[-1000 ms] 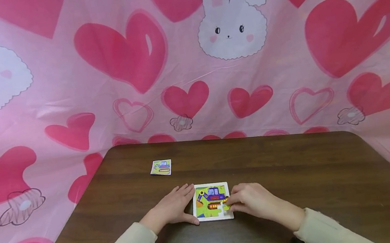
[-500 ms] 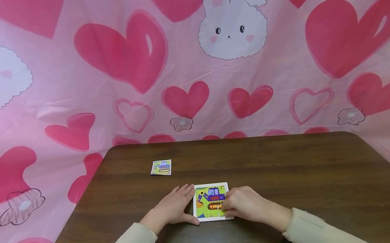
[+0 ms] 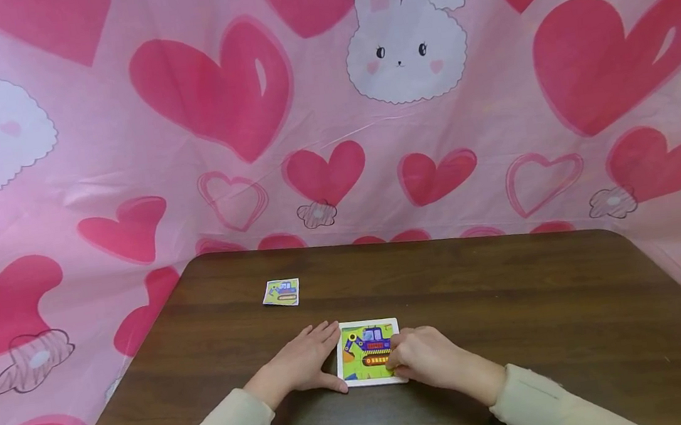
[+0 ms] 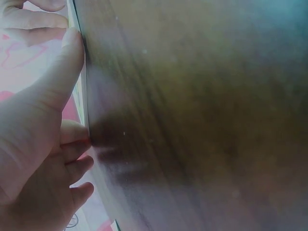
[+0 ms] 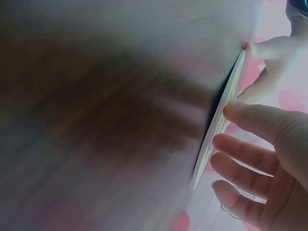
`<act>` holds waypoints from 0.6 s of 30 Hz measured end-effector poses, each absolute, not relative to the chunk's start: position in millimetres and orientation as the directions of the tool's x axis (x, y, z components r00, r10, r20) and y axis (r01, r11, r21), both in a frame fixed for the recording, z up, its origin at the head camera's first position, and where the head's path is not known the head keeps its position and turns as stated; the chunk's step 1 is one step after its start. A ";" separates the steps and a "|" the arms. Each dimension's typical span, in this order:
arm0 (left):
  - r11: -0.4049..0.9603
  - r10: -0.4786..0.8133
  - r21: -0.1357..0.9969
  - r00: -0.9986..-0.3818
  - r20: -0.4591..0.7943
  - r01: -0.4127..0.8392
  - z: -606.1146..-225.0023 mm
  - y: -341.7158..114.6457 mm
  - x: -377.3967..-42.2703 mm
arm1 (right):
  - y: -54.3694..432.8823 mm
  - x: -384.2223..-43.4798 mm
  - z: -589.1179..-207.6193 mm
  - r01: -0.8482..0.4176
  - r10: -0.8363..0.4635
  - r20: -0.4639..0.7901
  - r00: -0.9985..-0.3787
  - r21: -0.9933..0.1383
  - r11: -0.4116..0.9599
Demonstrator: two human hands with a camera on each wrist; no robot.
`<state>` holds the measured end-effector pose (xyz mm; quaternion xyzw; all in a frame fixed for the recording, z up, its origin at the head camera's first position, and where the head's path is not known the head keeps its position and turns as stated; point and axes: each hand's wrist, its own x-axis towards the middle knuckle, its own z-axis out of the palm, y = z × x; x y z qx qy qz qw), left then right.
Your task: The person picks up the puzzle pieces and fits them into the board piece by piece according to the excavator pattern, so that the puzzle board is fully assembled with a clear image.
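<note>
A white-framed jigsaw puzzle (image 3: 369, 384) with a purple excavator picture lies flat on the table. My left hand (image 3: 308, 360) rests beside it with fingers and thumb spread, touching the frame's left edge. In the left wrist view, the left thumb (image 4: 67, 72) lies against the board's near edge. My right hand (image 3: 427, 357) is at the puzzle's lower right, thumb and index finger bent together over a puzzle piece there. These fingertips hide most of that piece. The right wrist view shows the right thumb (image 5: 250, 118) at the rim of the board (image 5: 216, 120), other fingers extended beyond.
A small picture card (image 3: 281, 293) showing the same excavator lies farther back, left of the puzzle. The brown wooden table (image 3: 518, 289) runs back to a pink curtain (image 3: 328, 121) printed with hearts and rabbits.
My right hand has moved left over the puzzle with the piece. The white gap at the lower right, visible earlier, no longer shows. The left hand has stayed in place.
</note>
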<state>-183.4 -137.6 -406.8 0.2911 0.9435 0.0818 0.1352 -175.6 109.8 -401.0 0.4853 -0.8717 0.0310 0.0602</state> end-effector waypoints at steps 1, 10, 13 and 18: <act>0.817 0.572 0.231 -0.794 -0.206 0.528 -406.6 -137.5 -183.4 | 110.1 -176.0 -401.3 -0.851 -0.843 0.135 -0.521 0.005 0.526; 0.819 0.566 0.254 -0.794 -0.220 0.514 -406.1 -137.2 -185.6 | 110.1 -178.5 -401.9 -0.849 -0.841 0.124 -0.527 -0.032 0.528; 0.816 0.564 0.307 -0.791 -0.236 0.490 -406.1 -138.6 -186.3 | 109.9 -178.9 -400.6 -0.846 -0.839 0.116 -0.532 -0.055 0.530; 0.796 0.554 0.417 -0.805 -0.211 0.438 -400.8 -148.0 -187.1 | 120.0 -183.2 -391.4 -0.812 -0.795 0.163 -0.584 -0.104 0.575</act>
